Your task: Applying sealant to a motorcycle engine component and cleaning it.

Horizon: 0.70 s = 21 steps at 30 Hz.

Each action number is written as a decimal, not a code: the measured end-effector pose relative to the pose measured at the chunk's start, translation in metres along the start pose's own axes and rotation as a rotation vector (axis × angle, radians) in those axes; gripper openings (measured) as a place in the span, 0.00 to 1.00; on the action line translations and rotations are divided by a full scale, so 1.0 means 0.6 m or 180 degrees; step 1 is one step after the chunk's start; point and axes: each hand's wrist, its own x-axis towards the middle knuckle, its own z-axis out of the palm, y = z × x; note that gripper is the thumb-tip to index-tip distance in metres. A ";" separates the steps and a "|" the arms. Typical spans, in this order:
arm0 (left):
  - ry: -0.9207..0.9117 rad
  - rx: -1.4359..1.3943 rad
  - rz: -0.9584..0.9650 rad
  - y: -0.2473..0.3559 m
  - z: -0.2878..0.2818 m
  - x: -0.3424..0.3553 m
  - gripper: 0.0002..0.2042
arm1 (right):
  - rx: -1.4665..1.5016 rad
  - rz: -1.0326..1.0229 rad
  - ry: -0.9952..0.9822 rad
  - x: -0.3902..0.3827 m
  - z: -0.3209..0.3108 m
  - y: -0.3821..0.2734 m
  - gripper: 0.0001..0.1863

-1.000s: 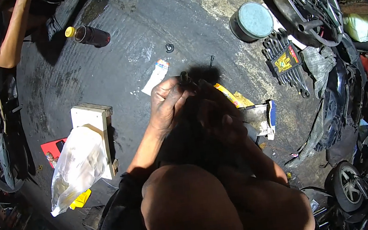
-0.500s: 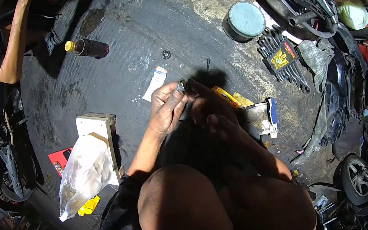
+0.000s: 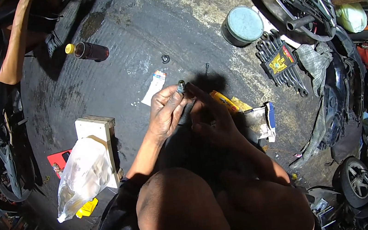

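My left hand [image 3: 164, 114] pinches a small shiny metal cylindrical part [image 3: 181, 86] upright between thumb and fingers. My right hand [image 3: 212, 118], mostly in shadow, has its forefinger stretched up beside the part and its thumb apart; whether that fingertip touches it is unclear. Beyond my hands lie a white-and-blue packet [image 3: 154, 86], a small dark round piece [image 3: 165, 59] and a bolt [image 3: 207, 69]. An orange-yellow package [image 3: 228, 101] and torn cardboard [image 3: 257, 121] lie beside my right hand.
A dark bottle [image 3: 91, 52], metal tin [image 3: 242, 24], wrench set [image 3: 280, 60] and tray of tools [image 3: 273, 1] surround the work area. A plastic bag [image 3: 83, 172] rests on a white block [image 3: 88, 127]. Another person's arm [image 3: 14, 44] is upper left; a wheel [image 3: 356, 182] is lower right.
My hands and the metal part sit slightly lower in the picture than a second ago. My right hand's fingers have shifted, with the forefinger now straighter. The other person's arm appears lower.
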 end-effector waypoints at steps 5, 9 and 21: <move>0.0037 -0.0043 -0.0082 -0.001 -0.005 -0.002 0.12 | -0.0239 -0.0074 0.0013 0.001 0.005 -0.004 0.43; 0.0002 -0.0138 -0.0021 -0.001 0.002 0.000 0.12 | -0.0497 -0.0081 0.0021 0.003 0.005 -0.009 0.43; -0.0040 0.0040 0.0124 0.004 0.001 -0.003 0.11 | -0.1018 -0.0131 0.0112 0.004 0.004 -0.018 0.43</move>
